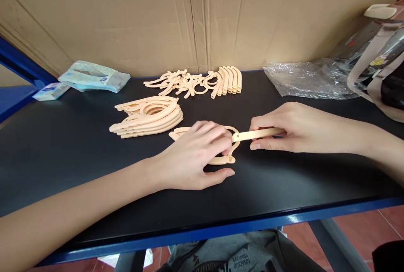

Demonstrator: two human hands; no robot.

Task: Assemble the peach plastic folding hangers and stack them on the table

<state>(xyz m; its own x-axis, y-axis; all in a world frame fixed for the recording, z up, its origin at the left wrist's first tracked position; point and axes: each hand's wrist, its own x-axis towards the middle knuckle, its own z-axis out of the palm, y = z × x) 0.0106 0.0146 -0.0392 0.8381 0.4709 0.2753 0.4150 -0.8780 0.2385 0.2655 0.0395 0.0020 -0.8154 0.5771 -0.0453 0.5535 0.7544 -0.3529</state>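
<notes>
On the black table top lies a cream plastic hanger assembly [222, 160], partly hidden under my left hand [208, 154]. That hand presses down on it from above, fingers bent over its middle. My right hand [268, 134] pinches a straight cream arm piece [244, 136] between thumb and fingers; its left end, with a small round hole, meets the assembly beside my left fingertips. A stack of cream hanger parts [148, 116] sits behind and left of my left hand.
Behind are a pile of small cream hooks [186, 82] and a row of curved arms [230, 80]. Tissue packs [94, 76] stand back left. Clear plastic film [309, 78] and a strapped bottle [381, 53] are at the right. Cardboard [126, 15] rises behind the black table [142, 204].
</notes>
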